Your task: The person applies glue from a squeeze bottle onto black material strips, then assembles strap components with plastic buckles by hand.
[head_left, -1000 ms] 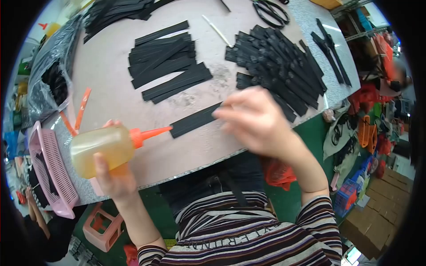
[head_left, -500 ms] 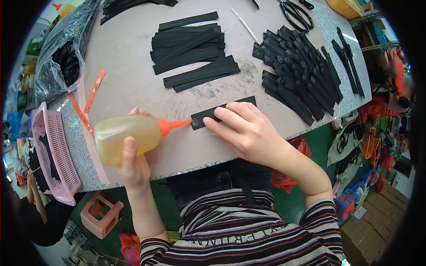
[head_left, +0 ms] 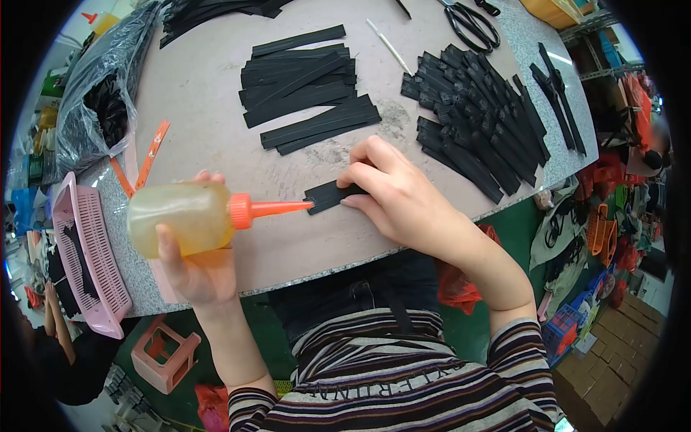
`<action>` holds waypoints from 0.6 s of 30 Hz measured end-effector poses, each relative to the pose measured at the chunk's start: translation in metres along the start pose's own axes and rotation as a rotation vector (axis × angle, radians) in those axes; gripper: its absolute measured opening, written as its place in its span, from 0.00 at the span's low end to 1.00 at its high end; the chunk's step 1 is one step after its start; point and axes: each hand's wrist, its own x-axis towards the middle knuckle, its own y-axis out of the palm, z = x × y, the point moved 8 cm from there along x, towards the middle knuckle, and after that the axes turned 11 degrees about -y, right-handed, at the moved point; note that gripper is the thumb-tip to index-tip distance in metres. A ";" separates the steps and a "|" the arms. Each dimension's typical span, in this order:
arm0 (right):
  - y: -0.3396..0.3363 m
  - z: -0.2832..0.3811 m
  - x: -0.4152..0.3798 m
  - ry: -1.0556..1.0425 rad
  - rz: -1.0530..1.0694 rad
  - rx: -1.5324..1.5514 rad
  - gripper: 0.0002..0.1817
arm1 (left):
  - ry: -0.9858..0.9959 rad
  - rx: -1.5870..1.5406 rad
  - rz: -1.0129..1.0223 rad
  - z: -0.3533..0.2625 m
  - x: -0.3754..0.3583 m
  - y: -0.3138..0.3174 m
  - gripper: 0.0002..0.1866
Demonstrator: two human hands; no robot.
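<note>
My left hand (head_left: pixel 188 270) is wrapped round a glue bottle (head_left: pixel 180 218) of yellowish liquid, tipped on its side. Its orange nozzle points right, the tip at the left end of a black strip (head_left: pixel 325 196) on the table. My right hand (head_left: pixel 392 189) pinches that strip between thumb and fingers, hiding its right part. Beyond the strip lies a stack of flat black strips (head_left: pixel 299 83). A fanned pile of black strips (head_left: pixel 479 115) is to the right of my right hand.
Scissors (head_left: pixel 471 25) and a white pen (head_left: pixel 389 47) lie at the table's far side. At left are orange strips (head_left: pixel 152 155), a plastic bag (head_left: pixel 101 93) and a pink basket (head_left: pixel 97 252). A pink stool (head_left: pixel 165 353) stands below. Another person's arm (head_left: pixel 61 324) shows at lower left.
My left hand has moved left and slightly down with the bottle. My right fingers have drawn together round the strip, and its left end has shifted slightly left.
</note>
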 end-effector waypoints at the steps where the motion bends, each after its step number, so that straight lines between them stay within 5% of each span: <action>1: 0.000 -0.001 0.002 0.015 0.009 0.025 0.13 | -0.043 -0.018 0.004 0.006 0.002 0.004 0.35; 4: 0.005 -0.009 0.001 0.024 0.033 0.028 0.16 | -0.149 -0.284 0.310 0.017 0.009 0.025 0.32; 10: 0.006 -0.015 0.002 -0.030 0.014 0.112 0.12 | -0.495 -0.584 0.485 0.045 0.021 0.053 0.31; 17: -0.020 -0.011 -0.021 -0.132 -0.104 0.263 0.10 | -0.514 -0.539 0.404 0.058 0.031 0.059 0.31; 18: -0.046 -0.012 -0.031 -0.014 -0.196 0.275 0.10 | -0.525 -0.532 0.454 0.058 0.031 0.063 0.31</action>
